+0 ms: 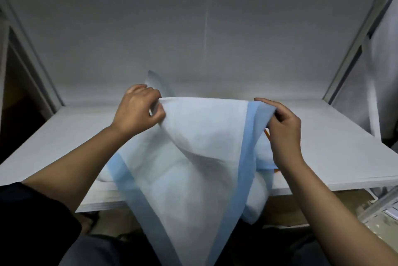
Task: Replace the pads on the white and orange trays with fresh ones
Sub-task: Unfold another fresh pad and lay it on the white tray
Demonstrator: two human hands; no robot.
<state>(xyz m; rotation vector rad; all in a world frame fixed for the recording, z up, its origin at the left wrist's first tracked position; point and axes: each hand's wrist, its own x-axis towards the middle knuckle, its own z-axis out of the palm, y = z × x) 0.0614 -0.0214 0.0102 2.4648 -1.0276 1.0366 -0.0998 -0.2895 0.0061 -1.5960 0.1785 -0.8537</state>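
Note:
A large pad (pixel 193 158), pale with a blue border, hangs in the air in front of me over the white table's (pixel 323 147) front edge. My left hand (pixel 137 110) pinches its upper left edge and my right hand (pixel 284 127) pinches its upper right edge at the blue border. The pad's lower corner droops below the table edge toward my lap. Behind it a thin sliver of the orange tray (pixel 267 134) shows beside my right hand. More pale pad material (pixel 256 196) lies under it at the table edge. The white tray is hidden.
The table sits inside a white-walled booth with a back wall (pixel 204 39) and slanted metal frame bars (pixel 353 45) at the sides. A metal bracket (pixel 383 209) lies low at the right. A dark gap opens at the left.

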